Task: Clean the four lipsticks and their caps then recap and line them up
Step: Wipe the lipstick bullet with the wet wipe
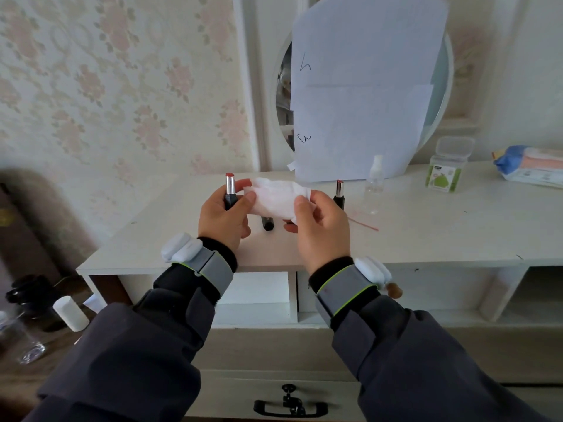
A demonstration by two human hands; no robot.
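Note:
My left hand (224,214) holds an uncapped lipstick (230,190) upright, its red tip and silver tube above a black base. Its thumb and fingertips also pinch the left edge of a white wipe (275,199). My right hand (320,223) grips the wipe's right edge, so the wipe is stretched between both hands above the table. A second uncapped lipstick (339,193) stands upright on the white dressing table (426,233), just right of my right hand. A black cap or lipstick part (267,223) lies on the table under the wipe.
A small clear spray bottle (374,185) stands right of the second lipstick. Farther right are a clear box with a green label (447,166) and a pack of wipes (530,166). A round mirror covered with paper sheets (362,92) leans at the back. A thin red strip (364,223) lies on the tabletop.

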